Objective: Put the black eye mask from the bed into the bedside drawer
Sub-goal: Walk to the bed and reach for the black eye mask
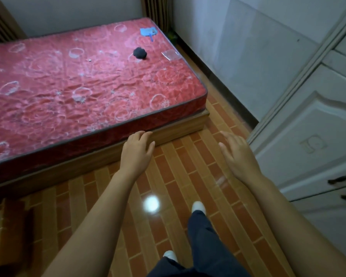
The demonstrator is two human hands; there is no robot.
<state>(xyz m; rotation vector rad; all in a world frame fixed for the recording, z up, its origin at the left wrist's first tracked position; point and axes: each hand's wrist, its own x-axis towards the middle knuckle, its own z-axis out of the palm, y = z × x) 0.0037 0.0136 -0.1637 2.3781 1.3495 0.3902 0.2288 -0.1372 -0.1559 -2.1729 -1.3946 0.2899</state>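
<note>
A crumpled black eye mask (140,53) lies on the red flowered mattress (72,92), toward its far right side. My left hand (137,150) hovers over the floor just off the bed's near right corner, fingers apart and empty. Empty too, my right hand (238,154) hangs to the right of it with its fingers spread. Both hands are well short of the mask. No bedside drawer shows in this view.
A blue item (148,32) and a clear plastic wrapper (171,54) lie on the mattress near the mask. A white cabinet (312,136) with dark handles stands on the right. A narrow strip of brick-patterned floor (188,176) runs between bed and wall.
</note>
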